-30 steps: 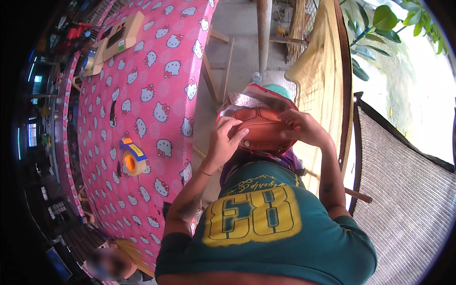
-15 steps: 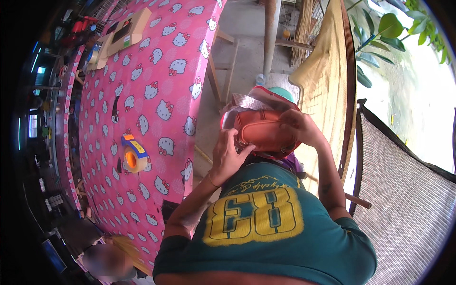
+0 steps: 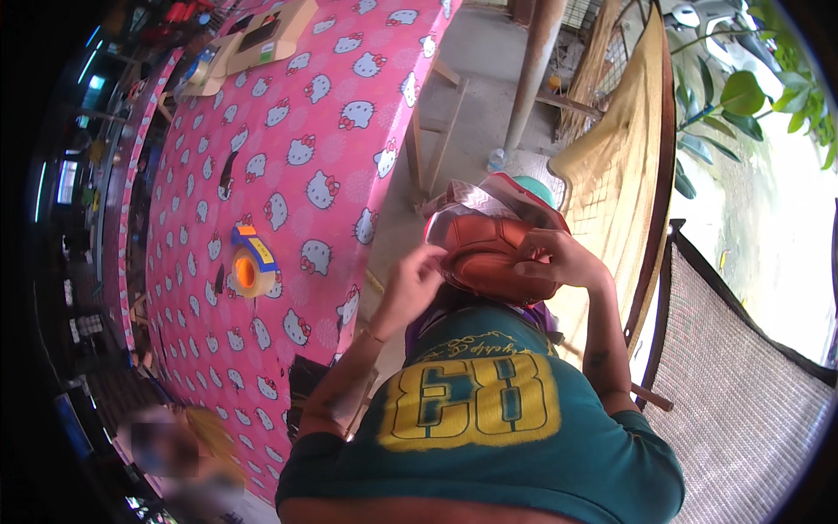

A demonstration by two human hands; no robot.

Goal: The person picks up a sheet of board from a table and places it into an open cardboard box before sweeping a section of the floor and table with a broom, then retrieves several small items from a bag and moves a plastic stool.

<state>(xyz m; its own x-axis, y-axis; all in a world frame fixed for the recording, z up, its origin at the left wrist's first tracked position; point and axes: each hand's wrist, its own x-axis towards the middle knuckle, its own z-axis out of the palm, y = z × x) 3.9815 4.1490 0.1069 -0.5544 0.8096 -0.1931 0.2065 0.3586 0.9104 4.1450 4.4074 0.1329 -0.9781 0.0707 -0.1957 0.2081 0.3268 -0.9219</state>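
Observation:
A reddish-brown bag [image 3: 484, 240] with curved seams rests on my lap. Patterned silvery-white material with a red edge [image 3: 476, 194] stands up around its far side. My right hand [image 3: 563, 259] bends over the bag's right part, thumb and fingers closed on it. Beside the bag's left edge is my left hand [image 3: 412, 284], its fingers curled together. Whether these fingers pinch a bit of the bag's edge or something small is too blurred to make out.
To my left runs a long table with a pink cartoon-cat cover [image 3: 297, 236]. On it lie a tape roll in a blue-and-orange dispenser [image 3: 253, 266], a dark slim item [image 3: 227, 175] and an opened cardboard box [image 3: 262, 44]. A netted screen [image 3: 751, 384] stands at right.
My left hand has drawn back to the bag's left edge, its fingers now curled. My right hand has come lower on the bag, which is tilted differently. The view has shifted slightly.

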